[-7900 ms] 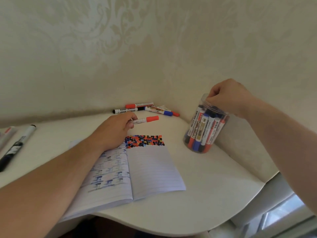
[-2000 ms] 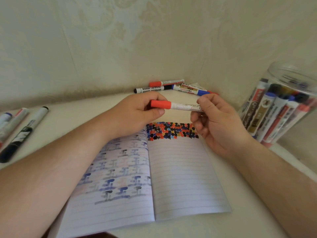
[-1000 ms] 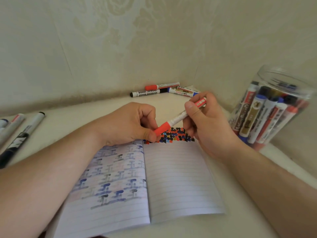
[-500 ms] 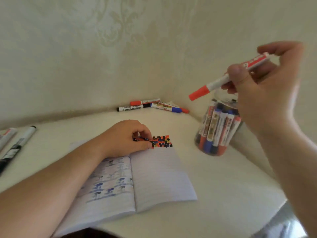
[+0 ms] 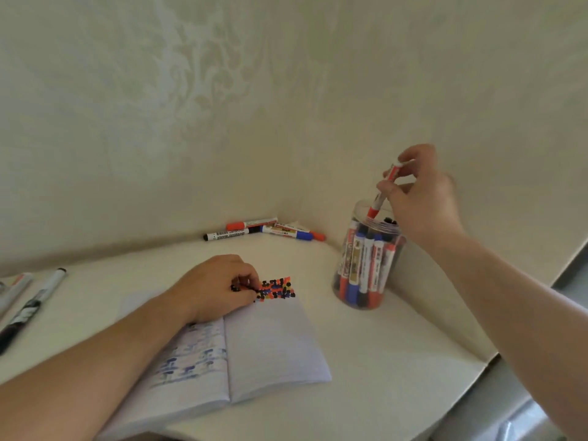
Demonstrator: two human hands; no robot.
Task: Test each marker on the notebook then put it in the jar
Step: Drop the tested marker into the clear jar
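Head view: red marker (image 5: 383, 191) at jar (image 5: 366, 281) mouth.
Right hand (image 5: 420, 198) grip pinches marker, cap down, jar directly below. Left hand (image 5: 216, 288), fingers curled, presses notebook (image 5: 270, 345) on table (image 5: 381, 361).

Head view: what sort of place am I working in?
Probably a home desk in a room corner: a pale curved tabletop against patterned wallpaper, with an open lined notebook and a clear jar of markers.
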